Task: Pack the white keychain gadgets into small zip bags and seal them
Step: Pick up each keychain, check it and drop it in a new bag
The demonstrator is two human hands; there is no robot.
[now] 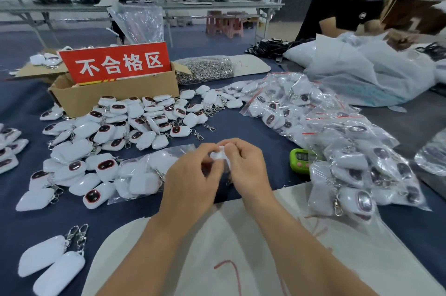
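At the centre of the frame, both hands meet above the blue worktop (246,131): the left hand (190,175) and right hand (246,165) pinch one small white gadget (218,154) between curled fingertips; blur hides whether a bag is round it. Loose gadgets (135,126) are heaped at centre left before a cardboard box (115,95), and filled zip bags (337,141) pile at the right

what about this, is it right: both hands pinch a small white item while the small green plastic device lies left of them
No. The head view shows the small green plastic device lying right of the hands, not left. The rest holds: the left hand and right hand pinch a small white item.
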